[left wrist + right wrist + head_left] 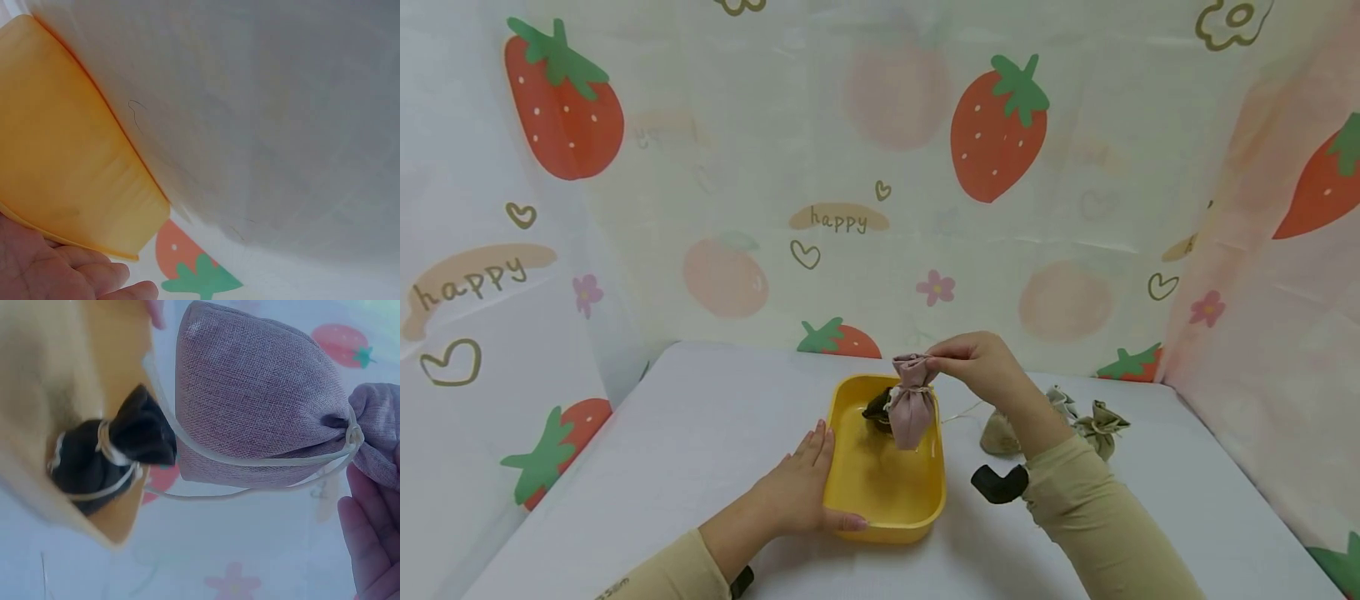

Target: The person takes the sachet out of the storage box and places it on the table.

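A pink cloth drawstring pouch (913, 419) hangs upright over the far part of a yellow plastic basin (886, 500). My right hand (977, 367) pinches it by the gathered neck. In the right wrist view the pouch (262, 394) fills the middle, its pale cord tied in a knot and trailing toward the basin. Inside the basin lies a black drawstring pouch (94, 462), partly hidden by the pink one in the head view. My left hand (797, 492) rests against the basin's left side, fingers straight along the rim and thumb at the near edge.
Right of the basin, partly behind my right forearm, sit a beige pouch (998, 435), a grey-white pouch (1062, 402) and an olive pouch (1102, 429). A white cloth (700, 433) covers the table. Strawberry-printed curtains (880, 167) surround it at the back and sides.
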`<state>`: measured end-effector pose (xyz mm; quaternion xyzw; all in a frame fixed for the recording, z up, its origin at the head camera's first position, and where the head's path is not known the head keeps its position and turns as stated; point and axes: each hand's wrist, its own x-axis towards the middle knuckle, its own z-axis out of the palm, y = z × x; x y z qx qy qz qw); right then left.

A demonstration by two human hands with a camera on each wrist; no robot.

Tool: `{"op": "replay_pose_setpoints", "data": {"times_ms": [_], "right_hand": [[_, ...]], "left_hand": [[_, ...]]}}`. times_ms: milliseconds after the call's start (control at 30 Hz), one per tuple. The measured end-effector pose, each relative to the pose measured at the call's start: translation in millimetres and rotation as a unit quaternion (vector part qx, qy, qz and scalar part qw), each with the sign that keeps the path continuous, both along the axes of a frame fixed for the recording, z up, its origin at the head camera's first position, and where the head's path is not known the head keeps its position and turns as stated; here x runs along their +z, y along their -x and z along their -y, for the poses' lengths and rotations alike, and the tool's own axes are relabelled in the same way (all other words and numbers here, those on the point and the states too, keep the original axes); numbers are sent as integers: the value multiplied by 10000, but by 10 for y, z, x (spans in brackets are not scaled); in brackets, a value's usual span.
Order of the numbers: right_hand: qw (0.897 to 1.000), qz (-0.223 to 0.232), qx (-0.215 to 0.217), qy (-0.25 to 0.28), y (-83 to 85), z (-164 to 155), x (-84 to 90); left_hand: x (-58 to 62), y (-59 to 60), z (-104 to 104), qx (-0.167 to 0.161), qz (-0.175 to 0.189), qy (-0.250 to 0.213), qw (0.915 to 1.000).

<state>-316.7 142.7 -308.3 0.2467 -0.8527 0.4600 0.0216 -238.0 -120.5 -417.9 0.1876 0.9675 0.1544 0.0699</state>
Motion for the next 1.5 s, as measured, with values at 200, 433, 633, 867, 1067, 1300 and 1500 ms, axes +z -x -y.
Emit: {"op": "replay_pose_setpoints", "data": {"times_ms": [200, 433, 633, 867, 1067, 1300, 1500], "right_hand": [[9999, 34, -151, -21, -59, -189, 45], [9979, -23, -538, -352, -114, -410, 31], [9961, 28, -757, -448, -133, -582, -13], [9965, 182, -763, -291, -167, -752, -117], [9945, 268, -869, -516, -177, -889, -276], [9902, 583, -1080, -673, -179, -1011, -477], [9912, 587, -1017, -611, -165, -1067, -630]], "left_hand": [[6, -5, -5, 5, -61, 51, 10000], [22, -8, -13, 25, 13, 51, 10000], [23, -7, -16, 47, 41, 45, 10000], [19, -10, -18, 34, 47, -12, 10000], [16, -15, -18, 10, 30, -29, 10000], [-12, 3, -16, 8, 2, 30, 10000], [-21, 10, -14, 35, 27, 58, 10000]]}}
